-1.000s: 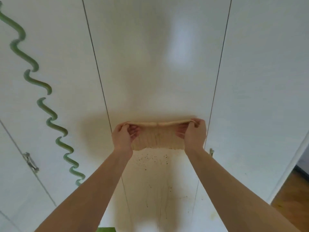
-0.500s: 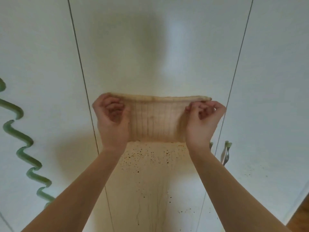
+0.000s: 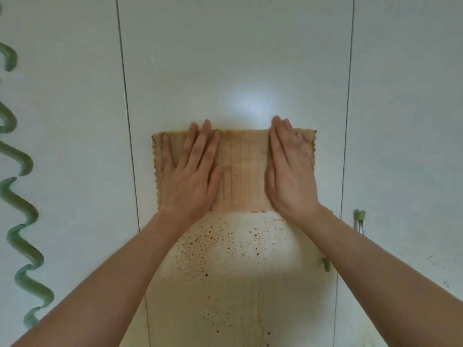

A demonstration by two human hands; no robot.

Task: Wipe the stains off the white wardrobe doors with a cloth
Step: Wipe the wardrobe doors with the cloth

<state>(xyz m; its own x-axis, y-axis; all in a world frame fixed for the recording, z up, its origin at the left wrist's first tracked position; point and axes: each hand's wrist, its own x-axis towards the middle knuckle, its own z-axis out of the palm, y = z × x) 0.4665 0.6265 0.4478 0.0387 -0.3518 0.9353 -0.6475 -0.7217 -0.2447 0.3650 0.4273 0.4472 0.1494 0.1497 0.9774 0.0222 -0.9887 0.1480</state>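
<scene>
A tan ribbed cloth (image 3: pixel 241 171) lies flat against the middle white wardrobe door (image 3: pixel 235 58). My left hand (image 3: pixel 194 171) presses on the cloth's left half with straight fingers pointing up. My right hand (image 3: pixel 289 169) presses flat on its right half. Just below the cloth the door carries brown speckled stains (image 3: pixel 213 246) and thin brown drip streaks (image 3: pixel 253 304) running down.
A wavy green squiggle (image 3: pixel 21 216) runs down the left door. The right door (image 3: pixel 406 121) has a metal handle (image 3: pixel 360 221) with a green smear, faint dark specks lower down, and another green smear (image 3: pixel 325 265) by the door gap.
Both hands went from pinching the cloth's top corners to lying flat on it. The cloth now sits spread against the door, higher in view.
</scene>
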